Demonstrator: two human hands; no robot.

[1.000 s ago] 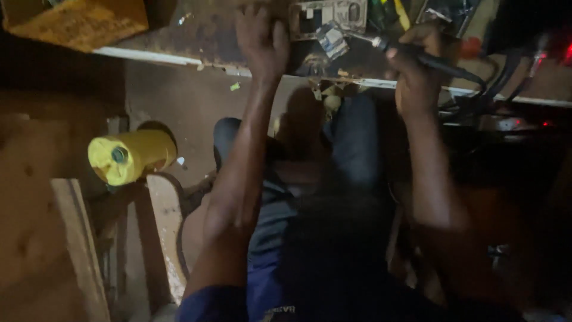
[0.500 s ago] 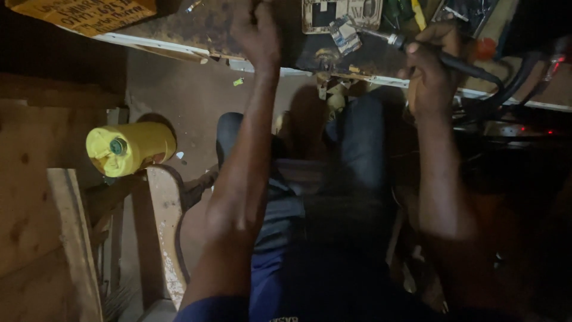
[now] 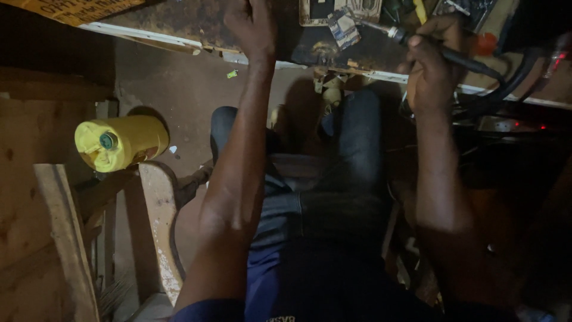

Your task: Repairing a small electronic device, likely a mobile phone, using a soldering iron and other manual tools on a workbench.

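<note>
At the top right of the frame, the right hand [image 3: 434, 65] is closed around a black soldering iron [image 3: 441, 52]. Its tip points at a small circuit board [image 3: 344, 27] on the dark bench [image 3: 196, 21]. The left hand [image 3: 253, 27] rests flat on the bench, fingers open, holding nothing.

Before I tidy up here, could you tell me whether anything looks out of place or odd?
The yellow jug lies on its side on the dirt floor beside a wooden bench, cap on, nothing spilled. The workbench looks scuffed and cluttered. The right hand grips a black tool; the left hand rests on the workbench.
</note>
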